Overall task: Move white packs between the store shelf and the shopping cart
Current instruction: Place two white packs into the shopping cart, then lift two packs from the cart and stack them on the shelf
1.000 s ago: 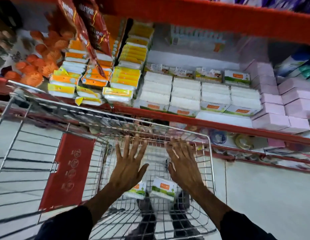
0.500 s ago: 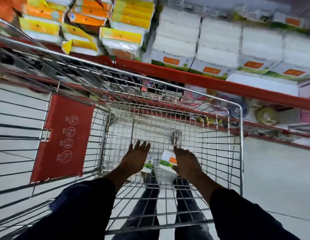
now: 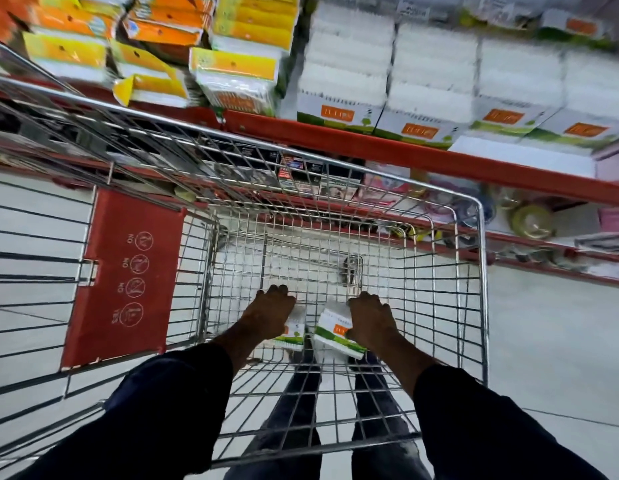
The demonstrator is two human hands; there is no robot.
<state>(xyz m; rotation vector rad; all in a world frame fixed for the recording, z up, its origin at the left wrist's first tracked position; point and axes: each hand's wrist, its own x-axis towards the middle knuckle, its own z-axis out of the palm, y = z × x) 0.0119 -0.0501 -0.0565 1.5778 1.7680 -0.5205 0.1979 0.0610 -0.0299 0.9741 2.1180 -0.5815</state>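
Two white packs with green and orange labels lie on the wire floor of the shopping cart (image 3: pixel 479 237). My left hand (image 3: pixel 268 315) is curled over the left pack (image 3: pixel 294 336) and covers most of it. My right hand (image 3: pixel 368 318) grips the right pack (image 3: pixel 334 329), which sits tilted. Both arms in dark sleeves reach down into the basket. More white packs (image 3: pixel 349 74) of the same kind stand in rows on the red store shelf (image 3: pixel 370 150) above the cart.
Yellow and orange packs (image 3: pixel 239 64) fill the shelf's left part. A red child-seat flap (image 3: pixel 124 278) hangs at the cart's left. A lower shelf (image 3: pixel 529 223) with small goods runs behind the cart. White floor tiles lie to the right.
My open hands dropped from above the cart rim down into the basket and closed on the two packs. The view tilted down and nearer to the cart.
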